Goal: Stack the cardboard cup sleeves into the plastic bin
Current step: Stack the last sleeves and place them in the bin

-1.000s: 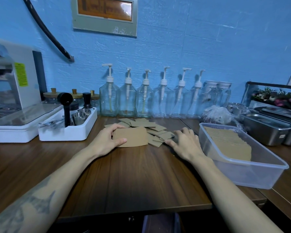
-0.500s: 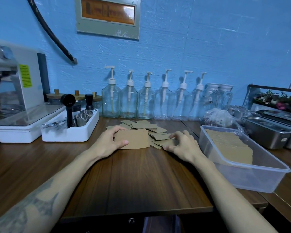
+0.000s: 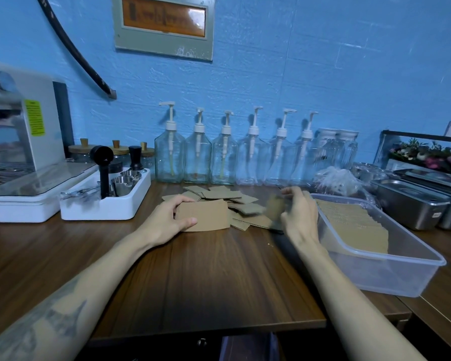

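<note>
Cardboard cup sleeves (image 3: 220, 195): loose heap near surface (image 3: 206, 277) back edge, below pump bottles (image 3: 225, 155).
Plastic bin (image 3: 401, 280): at surface right edge, beside heap, so transfers stay short; holds sleeve stack (image 3: 354, 225) laid flat, overlapping.
Left hand (image 3: 167, 221): fingers curled round gathered sleeve bundle (image 3: 205, 216), steadying it on surface.
Right hand (image 3: 296, 214): blurred, raised between heap and bin, apparently pinching single sleeve (image 3: 275, 208); likely carrying it binward.

Left hand (image 3: 167, 222) holds small sleeve stack (image 3: 205, 216) on brown counter (image 3: 206, 277). Right hand (image 3: 298, 214) lifts one blurry sleeve (image 3: 275, 208) beside clear bin (image 3: 391, 272). Loose sleeves (image 3: 227, 195) behind.
</note>
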Demonstrator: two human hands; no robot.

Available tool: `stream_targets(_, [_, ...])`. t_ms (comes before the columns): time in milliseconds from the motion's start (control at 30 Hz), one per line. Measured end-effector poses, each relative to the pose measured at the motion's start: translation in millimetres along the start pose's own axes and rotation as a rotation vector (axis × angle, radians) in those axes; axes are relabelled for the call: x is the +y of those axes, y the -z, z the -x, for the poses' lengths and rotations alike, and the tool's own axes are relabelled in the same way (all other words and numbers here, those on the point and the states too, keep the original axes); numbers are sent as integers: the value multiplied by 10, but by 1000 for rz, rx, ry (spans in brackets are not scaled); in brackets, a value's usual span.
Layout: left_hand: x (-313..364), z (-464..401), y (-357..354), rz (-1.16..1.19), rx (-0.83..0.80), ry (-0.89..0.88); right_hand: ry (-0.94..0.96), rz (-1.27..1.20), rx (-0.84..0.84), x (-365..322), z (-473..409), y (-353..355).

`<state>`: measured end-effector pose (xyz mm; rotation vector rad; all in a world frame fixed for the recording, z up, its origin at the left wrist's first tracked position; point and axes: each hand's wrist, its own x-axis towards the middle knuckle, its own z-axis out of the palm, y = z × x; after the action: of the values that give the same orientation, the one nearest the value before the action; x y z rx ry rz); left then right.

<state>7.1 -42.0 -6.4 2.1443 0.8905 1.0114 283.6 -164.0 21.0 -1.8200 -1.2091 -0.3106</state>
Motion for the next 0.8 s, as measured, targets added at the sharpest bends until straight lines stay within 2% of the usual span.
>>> stream_targets(133, [6, 10, -5, -6, -4, -4, 168, -117, 169, -46, 4, 25])
stream_targets(200, [6, 12, -8, -8, -6, -7, 154, -274, 184, -88, 6, 11])
stream_targets(333, [-5, 0, -11, -1, -44, -1, -6, -581, -38, -205, 37, -84])
stream_targets(400, [-19, -8, -16, 14, -76, 9, 27, -596, -187, -252, 92, -173])
stream_targets(500, [4, -2, -29, 35, -116, 17, 116, -560, -314, -344, 182, -297])
stream_targets(633, [53, 20, -81, 83, -108, 3, 162, -523, -366, -447, 225, -401])
stream_targets(800, [35, 12, -127, 26, -101, -17, 276, -531, -373, -472, 299, -433])
